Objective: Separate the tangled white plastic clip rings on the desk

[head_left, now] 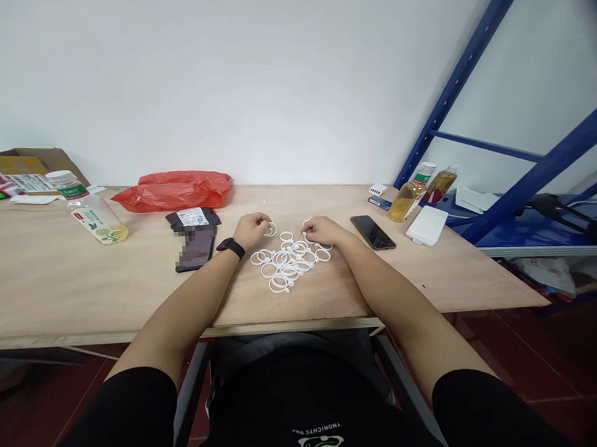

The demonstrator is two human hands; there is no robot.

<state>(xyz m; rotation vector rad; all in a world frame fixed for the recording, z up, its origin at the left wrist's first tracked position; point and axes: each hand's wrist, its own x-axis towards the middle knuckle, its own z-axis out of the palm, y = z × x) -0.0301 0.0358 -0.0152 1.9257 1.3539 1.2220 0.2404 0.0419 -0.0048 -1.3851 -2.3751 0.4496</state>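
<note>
My left hand [251,230], with a dark watch on its wrist, pinches a white plastic ring [273,230] that looks like a curtain ring. Across from it, my right hand [325,230] is closed on another white ring [305,235], partly hidden by the fingers. Between and below both hands lies a loose pile of white rings [282,258], several overlapping, each with a small knob or eyelet. One ring [323,255] rests at the pile's right side, just below my right hand.
On the wooden table [131,285], a dark phone [196,247], a black packet [193,218] and a red plastic bag [177,191] lie left. A drink bottle [95,217] stands farther left. Another phone [373,232], a bottle [411,194] and a white case [427,225] are right, near a blue rack [470,61].
</note>
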